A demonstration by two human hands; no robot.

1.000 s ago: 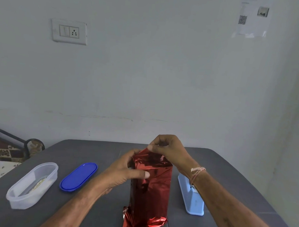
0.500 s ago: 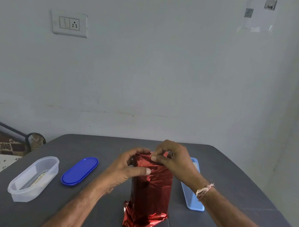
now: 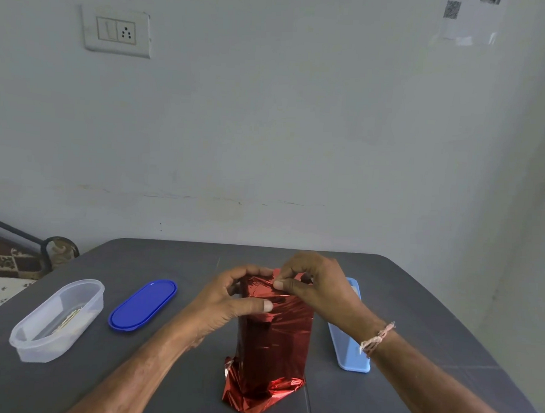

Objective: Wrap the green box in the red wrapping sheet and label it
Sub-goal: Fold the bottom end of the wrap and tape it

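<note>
The red wrapping sheet (image 3: 271, 340) stands upright as a tall foil package on the dark grey surface (image 3: 432, 313), near its front edge. It covers the green box completely, and its loose lower end is crumpled on the surface at 6 o'clock. Both grips meet at the package's top.

The left hand (image 3: 226, 301) comes in from 8 o'clock. Its thumb lies flat across the near face just under the top edge, and its fingers curl over the far side, so this grip clasps the wrapped top. The right hand (image 3: 317, 289) reaches in from 4 o'clock with the wrist bent down. Its grip is narrow, thumb and forefinger pinching a fold of the sheet at the top edge, touching the left fingertips. A pale thread band (image 3: 378, 337) circles the right wrist.

A blue oval lid (image 3: 143, 303) lies at 9 o'clock from the package, apart from it. A clear oval container (image 3: 57, 318) sits farther out the same way. At 3 o'clock, just behind the right forearm, lies a light blue plastic piece (image 3: 350, 350).
</note>
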